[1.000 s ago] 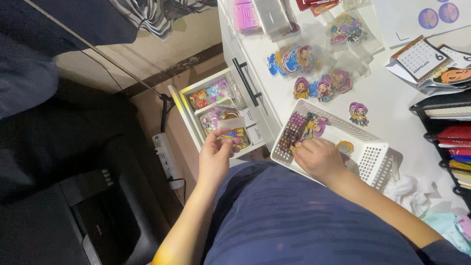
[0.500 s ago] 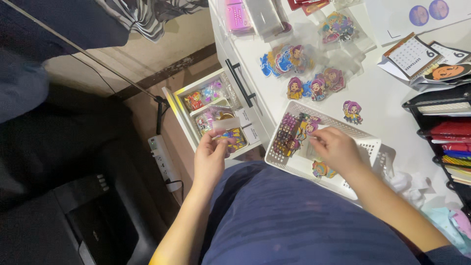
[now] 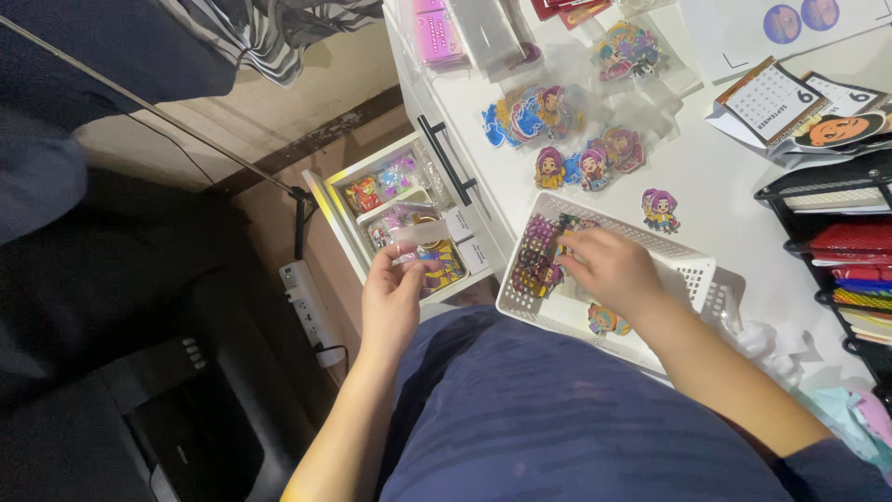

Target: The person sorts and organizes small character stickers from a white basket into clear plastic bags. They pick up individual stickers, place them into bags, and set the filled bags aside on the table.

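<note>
White counter [image 3: 734, 177] fills the upper right of the view, strewn with colourful cartoon-figure charms in clear sleeves, and the white slotted basket [image 3: 692, 274] near its front edge serves as the landmark. Left of the basket an open drawer [image 3: 327, 203] hangs below the counter edge, packed with more bagged charms. Beyond the basket, further along the counter, lie a cluster of charms [image 3: 576, 167] and a small desk calendar [image 3: 771, 98]; to its right stands a black stacked tray rack [image 3: 818, 200].

Over the drawer, just left of the basket, the left hand [image 3: 390, 307] pinches a small clear sleeve [image 3: 418, 232] between thumb and fingertips, its grip closed on the lower edge. That sleeve looks very light, thin, floppy and slick, so it is best taken by an edge or corner with a gentle pinch.

Inside the basket, the right hand [image 3: 609, 270] reaches with curled fingers onto a row of dark purple keychain charms [image 3: 537, 260]; they look light, stiff and small, and are easiest picked by the rim. Whether its grip has closed on one I cannot tell.
</note>
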